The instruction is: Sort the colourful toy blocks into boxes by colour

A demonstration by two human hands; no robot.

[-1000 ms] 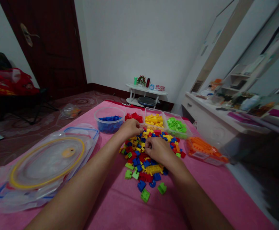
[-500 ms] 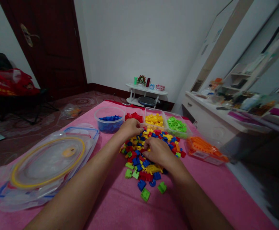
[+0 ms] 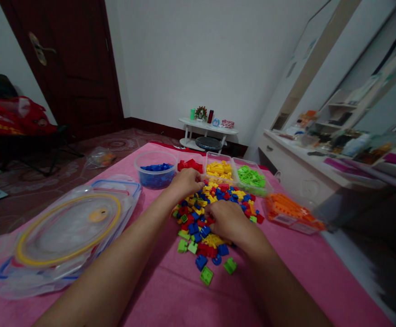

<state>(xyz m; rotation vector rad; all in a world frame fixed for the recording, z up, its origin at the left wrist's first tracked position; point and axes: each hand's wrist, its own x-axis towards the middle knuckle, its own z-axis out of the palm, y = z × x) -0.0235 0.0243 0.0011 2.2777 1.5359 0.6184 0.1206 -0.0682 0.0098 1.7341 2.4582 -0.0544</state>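
A loose pile of red, blue, yellow and green toy building bricks point(image 3: 194, 228) covers the middle of the pink cloth point(image 3: 170, 290). At the pile's far left edge, in front of the box of red bricks point(image 3: 190, 165), is my left hand point(image 3: 186, 182). Its fingers are curled together, and whatever they grip is hidden. My right hand point(image 3: 227, 219) reaches down into the middle of the pile with bent, closed fingers. Bricks lie around its fingertips, but I cannot make out what is between them. Several green bricks point(image 3: 206, 275) lie at the near edge.
Behind the pile stand a round tub of blue bricks point(image 3: 156, 177), a box of yellow bricks point(image 3: 219, 170) and a box of green bricks point(image 3: 251, 177). To the right is a clear box of orange pieces point(image 3: 291, 213). Stacked plastic lids point(image 3: 71, 231) lie on the left.
My right hand has shifted slightly towards me, with its fingers drawn in more closely at the bricks. The left hand stays nearly in place.
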